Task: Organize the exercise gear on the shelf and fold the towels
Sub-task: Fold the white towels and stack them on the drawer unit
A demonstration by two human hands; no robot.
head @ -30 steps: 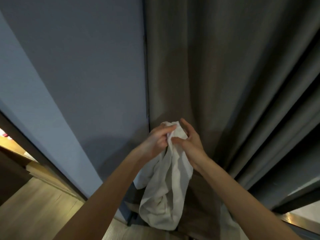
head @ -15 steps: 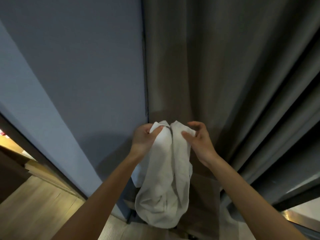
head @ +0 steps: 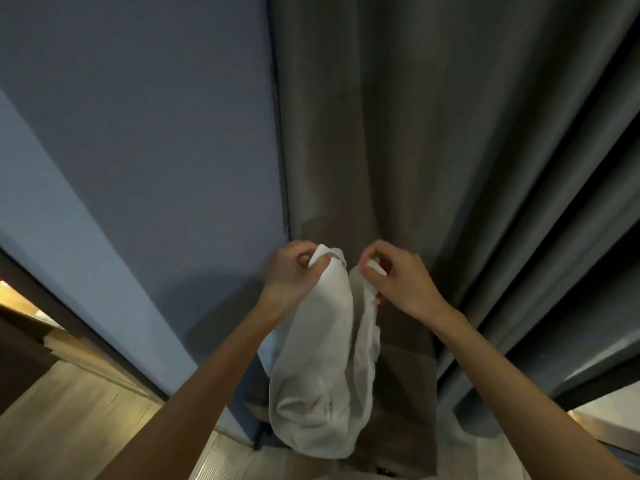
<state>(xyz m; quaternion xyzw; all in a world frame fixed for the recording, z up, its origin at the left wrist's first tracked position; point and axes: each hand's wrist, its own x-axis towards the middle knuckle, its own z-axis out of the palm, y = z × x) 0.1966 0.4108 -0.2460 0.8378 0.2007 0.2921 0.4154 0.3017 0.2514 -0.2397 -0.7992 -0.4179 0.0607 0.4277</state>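
Head view shows me holding a white towel (head: 318, 375) up in the air in front of a grey curtain (head: 450, 133), beside a blue wall (head: 138, 133), with its bulk hanging bunched between my forearms above the wooden floor (head: 69, 410). My left hand (head: 292, 273) is clenched around one bit of the top edge, and my right hand (head: 398, 282) pinches another bit between thumb and fingertips. I judge I hold it high so that the cloth's own weight pulls it straight and I can find the corners before folding. It rests on no surface or shelf. A second ago my hands were pressed together at the top of the towel, working the edge. Half a second ago they had begun to part. Now they stand clearly apart with a gap of curtain showing between them, and the top edge is starting to open out, though the lower part hangs as crumpled as before.
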